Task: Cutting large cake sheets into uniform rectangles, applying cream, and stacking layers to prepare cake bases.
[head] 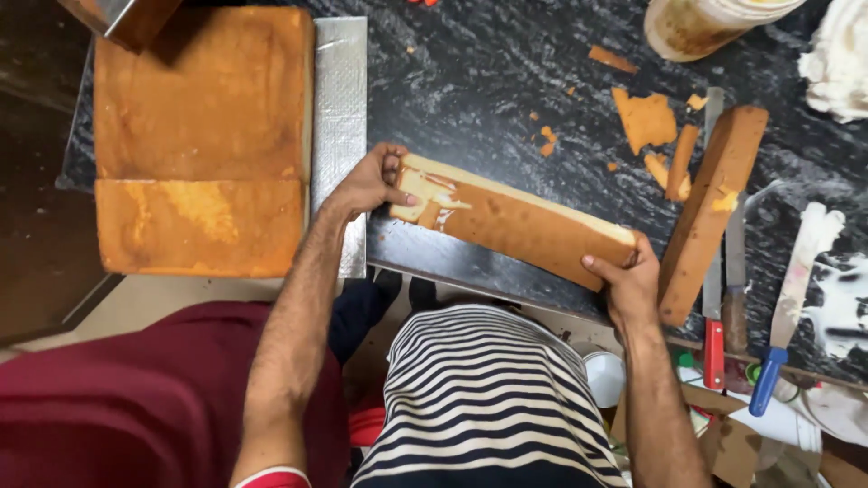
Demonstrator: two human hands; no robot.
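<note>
Cake strip [515,221]: we held this long sponge slab above the black counter's [488,63] near edge.
Left hand [369,183]: gripped its cream-smeared end.
Right hand [628,282]: clasped the opposite end.
Alongside: second strip [712,210], knives, sheet cake [201,136].

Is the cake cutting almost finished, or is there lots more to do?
Partly done. One long cut strip of brown sponge cake already lies on the dark stone counter among orange crumbs. The left hand and right hand hold a second long sponge strip by its ends. The big rectangular sponge slab on the silver board remains.
</note>
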